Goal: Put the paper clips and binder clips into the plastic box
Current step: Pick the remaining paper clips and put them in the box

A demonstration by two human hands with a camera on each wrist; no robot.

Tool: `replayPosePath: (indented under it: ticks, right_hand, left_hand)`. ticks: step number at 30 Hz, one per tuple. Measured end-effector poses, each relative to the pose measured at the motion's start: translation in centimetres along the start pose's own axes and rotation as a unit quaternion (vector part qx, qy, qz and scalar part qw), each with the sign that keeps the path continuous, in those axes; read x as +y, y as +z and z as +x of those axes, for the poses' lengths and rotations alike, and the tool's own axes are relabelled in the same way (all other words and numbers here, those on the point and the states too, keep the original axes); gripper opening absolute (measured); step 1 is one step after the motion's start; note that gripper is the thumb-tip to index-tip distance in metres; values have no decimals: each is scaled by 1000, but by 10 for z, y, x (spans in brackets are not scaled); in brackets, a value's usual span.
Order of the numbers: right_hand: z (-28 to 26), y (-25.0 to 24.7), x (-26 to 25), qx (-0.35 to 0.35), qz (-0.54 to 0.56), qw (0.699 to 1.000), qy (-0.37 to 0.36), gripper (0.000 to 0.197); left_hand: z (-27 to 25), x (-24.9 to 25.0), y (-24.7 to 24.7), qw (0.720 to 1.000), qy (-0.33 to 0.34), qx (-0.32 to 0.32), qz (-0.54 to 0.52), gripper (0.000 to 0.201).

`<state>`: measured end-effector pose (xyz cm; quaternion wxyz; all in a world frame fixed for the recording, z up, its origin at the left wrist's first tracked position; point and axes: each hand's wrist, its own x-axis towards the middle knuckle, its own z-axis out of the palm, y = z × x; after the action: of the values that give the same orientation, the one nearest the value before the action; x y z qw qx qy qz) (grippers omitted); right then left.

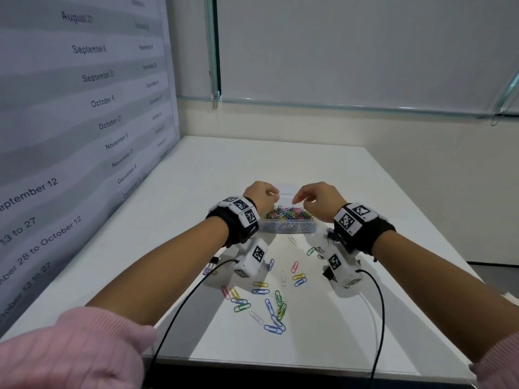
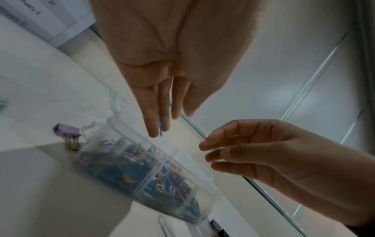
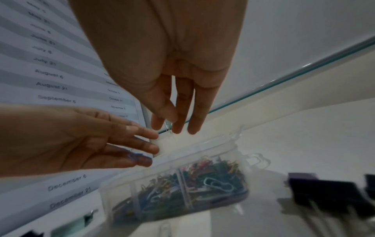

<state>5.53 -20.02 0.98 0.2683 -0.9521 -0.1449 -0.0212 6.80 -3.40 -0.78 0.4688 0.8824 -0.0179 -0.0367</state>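
A clear plastic box (image 1: 286, 228) with divided compartments full of coloured paper clips stands mid-table. Both hands hover just above it. My left hand (image 1: 273, 196) pinches a blue paper clip (image 2: 161, 128) between its fingertips, which point down over the box (image 2: 202, 192). My right hand (image 1: 299, 199) pinches a pale paper clip (image 3: 168, 126) between thumb and finger above the box rim (image 3: 223, 144). Several loose paper clips (image 1: 269, 301) lie on the table in front of the box. A purple binder clip (image 2: 66, 129) stands beside the box's left end.
Dark binder clips (image 3: 324, 189) lie right of the box, under my right wrist. A wall poster with dates (image 1: 84, 108) borders the white table (image 1: 252, 164) on the left. Cables (image 1: 179, 307) run from the wrist cameras to the near edge.
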Motion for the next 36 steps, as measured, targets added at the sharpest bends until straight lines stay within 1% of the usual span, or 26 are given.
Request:
replayPosePath:
  ticks: [2,3,5,7,10,12,15,17,19,21,23,25,26,29,31,32,34,36]
  right_hand:
    - [-9,-1,1,-11,-12,1000,-4,29]
    - [-15,-2,2,-24,-27,999,-11,27]
    - [-27,-3,4,-63,-71,995,-27,26]
    - [-38,-2,8,-112,-117,986,-32,26]
    - [-49,3,14,-175,-175,969,-25,26]
    - [-55,7,15,-195,-197,960,-30,26]
    - [-65,14,8,-213,-203,954,-66,30]
    - [-72,18,1,-224,-199,949,-97,32]
    - [-78,20,-5,-245,-185,944,-117,32]
    - [-83,20,-10,-265,-169,941,-122,32]
    - [-86,17,-12,-252,-161,947,-120,29]
    - [-88,13,-12,-223,-173,953,-110,27]
    - [-88,11,-11,-216,-185,953,-103,29]
    - [-87,10,-9,-222,-209,949,-81,46]
    - [-87,12,-8,-233,-198,950,-66,58]
    - [-86,15,-9,-238,-189,951,-64,61]
    - [-86,20,-10,-247,-178,950,-72,61]
    - [-87,25,-12,-257,-182,946,-83,56]
  left_hand:
    - [-4,-1,-1,999,17,-31,40,35]
    - [-8,-2,-2,997,32,-42,48,37]
    - [-21,-4,-4,995,65,-50,56,34]
    - [-34,-7,-7,987,103,-60,108,31]
    - [-50,-11,-5,956,143,-132,219,35]
    - [-57,-13,0,933,146,-179,277,38]
    - [-61,-10,10,903,134,-228,338,39]
    - [-61,-7,19,885,147,-246,367,41]
    - [-60,-7,24,868,156,-248,401,39]
    - [-56,-11,28,849,162,-256,434,42]
    - [-56,-12,28,838,166,-264,447,41]
    - [-60,-13,25,838,169,-273,440,39]
    - [-64,-14,22,841,167,-278,432,41]
    - [-81,-19,10,844,175,-296,411,47]
    - [-95,-22,2,847,184,-308,391,44]
    - [-102,-24,-3,851,186,-314,377,41]
    - [-116,-25,-13,865,179,-315,347,40]
    - [-125,-29,-23,886,165,-286,324,38]
